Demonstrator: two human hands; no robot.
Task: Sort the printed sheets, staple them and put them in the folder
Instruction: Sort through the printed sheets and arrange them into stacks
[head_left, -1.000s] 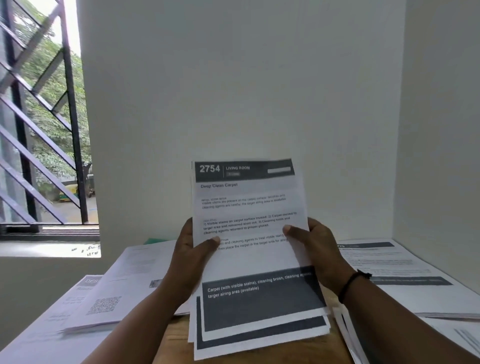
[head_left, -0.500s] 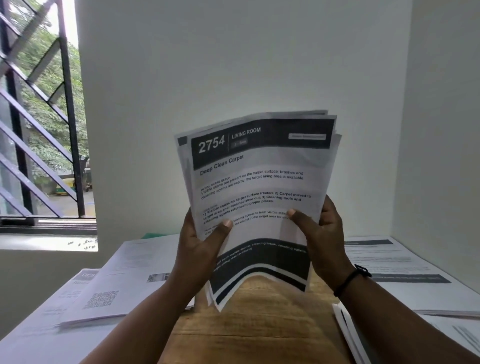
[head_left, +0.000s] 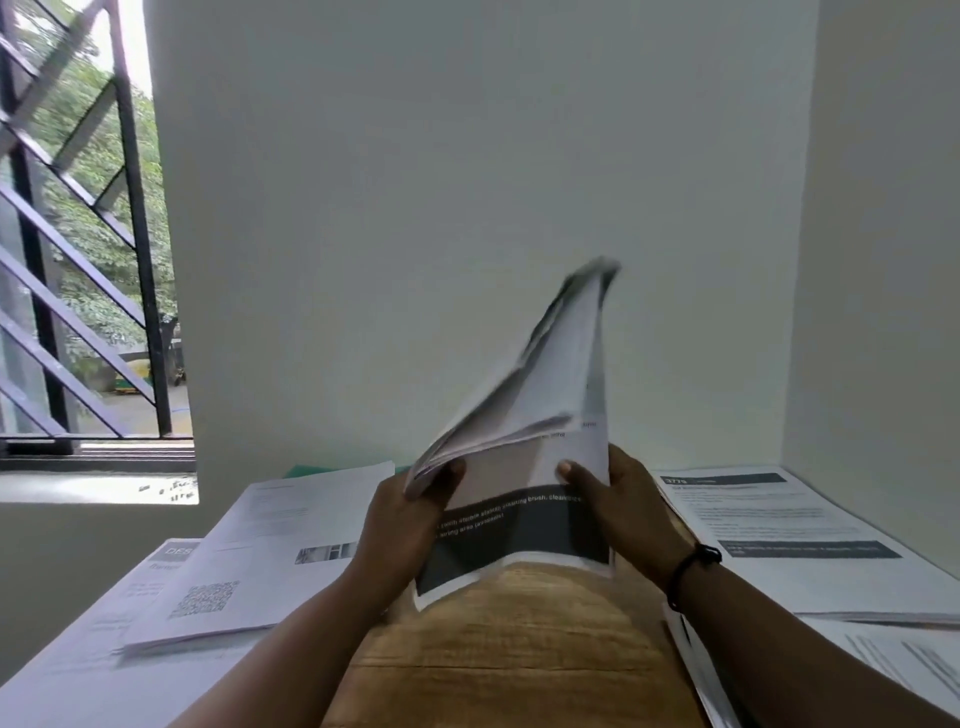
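A bundle of printed sheets (head_left: 540, 415) hangs in the air above the wooden table (head_left: 498, 639), its top bent over towards the right and blurred. My left hand (head_left: 405, 525) grips the bundle's left edge, thumb on the front. My right hand (head_left: 623, 509) holds the right edge, thumb pressed on the front page above its dark band. A green corner of what may be the folder (head_left: 301, 471) peeks out behind the left pile. No stapler shows.
A pile of printed sheets with a QR code (head_left: 249, 561) lies on the left over other pages (head_left: 93, 649). More printed sheets (head_left: 789, 530) lie on the right by the side wall. A barred window (head_left: 78, 234) is at the left.
The bundle was lifted off the table with both hands, held upright, and now its top has swung over to the right. Both hands keep their grip.
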